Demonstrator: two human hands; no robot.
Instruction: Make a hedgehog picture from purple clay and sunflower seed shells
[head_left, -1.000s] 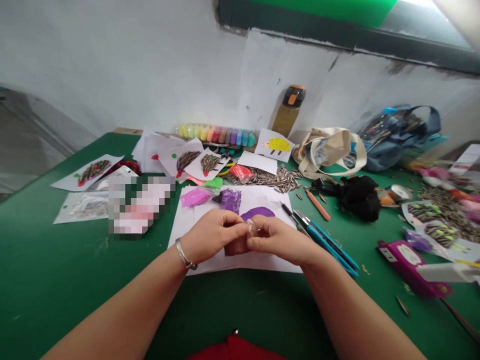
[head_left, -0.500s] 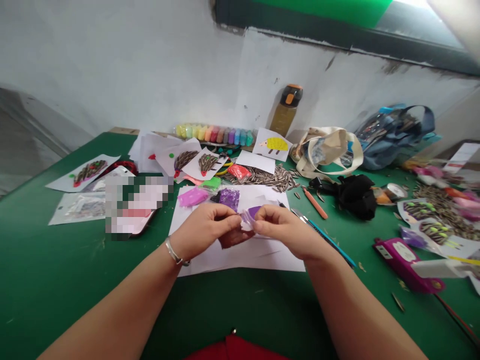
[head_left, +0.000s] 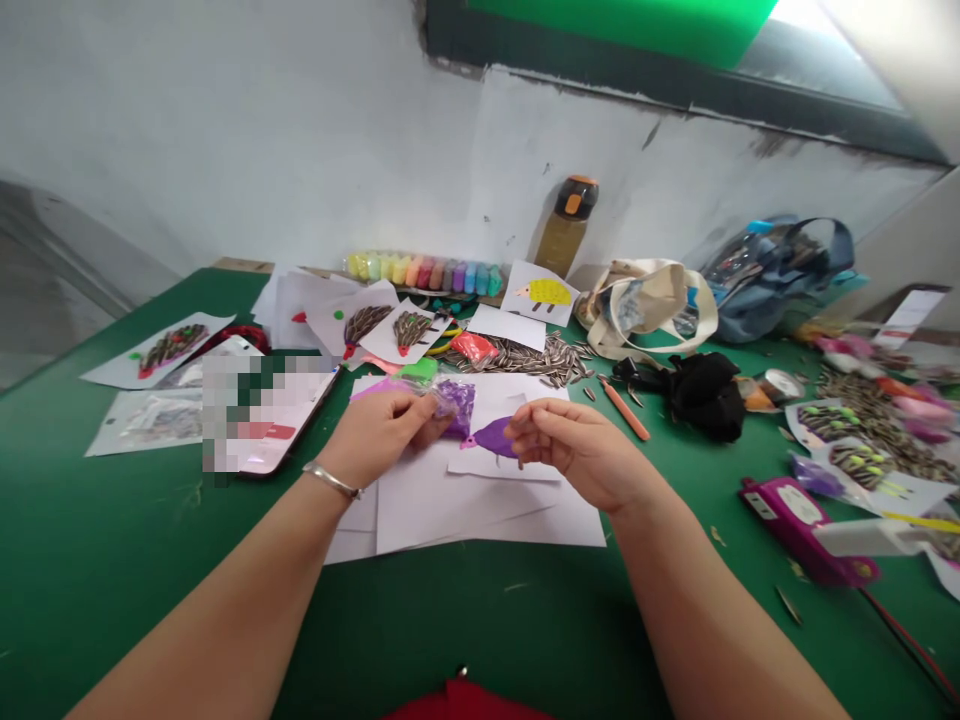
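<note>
My left hand (head_left: 382,432) is closed at the left of the white paper, its fingertips pinched on a clear plastic packet beside the packet of purple clay (head_left: 456,405). My right hand (head_left: 577,445) hovers over the paper with its fingers curled toward the thumb; whatever is between them is hidden. Just left of those fingertips lies a flat purple clay shape (head_left: 493,437) with a small pink end, on a smaller white sheet (head_left: 480,466). Larger white sheets (head_left: 487,515) lie beneath. A green clay packet (head_left: 417,371) sits behind my left hand.
Sunflower seeds (head_left: 551,358) are heaped behind the paper, near a red clay packet (head_left: 474,349). An orange-handled tool (head_left: 624,408) lies to the right. At left is a phone (head_left: 289,425); at right, a magenta device (head_left: 802,525). A bottle (head_left: 568,228) stands by the wall.
My hands have parted: the left has moved left to the clay packets, while the right stays over the paper. The purple shape and the smaller sheet now show between them.
</note>
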